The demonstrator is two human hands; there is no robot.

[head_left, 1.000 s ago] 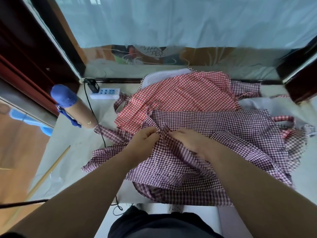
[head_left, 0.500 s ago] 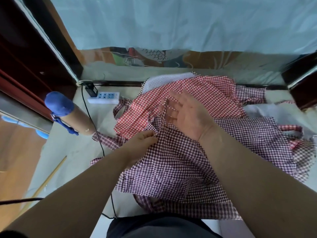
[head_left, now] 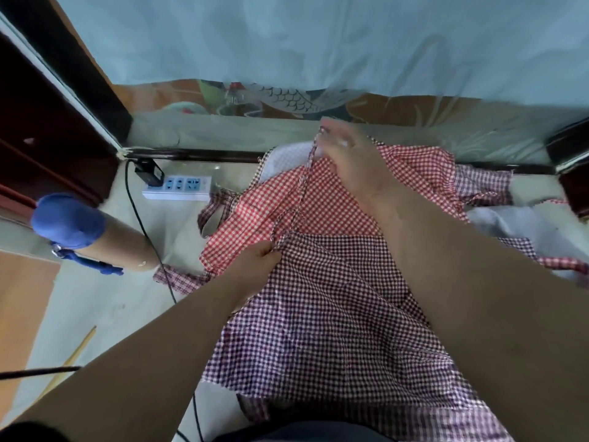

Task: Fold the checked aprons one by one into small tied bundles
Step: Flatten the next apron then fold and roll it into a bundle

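The dark checked apron (head_left: 334, 314) lies spread on the table just in front of the person, overlapping a red checked apron (head_left: 334, 205) behind it. The left hand (head_left: 258, 260) has its fingers curled tight on the dark apron's top corner. The right hand (head_left: 353, 164), blurred, appears to pinch a thin strap (head_left: 306, 180) held high. A hard pull could drag the red apron along or twist the strap, spoiling the fold. The pale table (head_left: 95, 298) also holds a power strip (head_left: 178, 186), a black cable (head_left: 140, 224) and a cardboard tube (head_left: 105, 247); a light curtain (head_left: 318, 43) hangs behind
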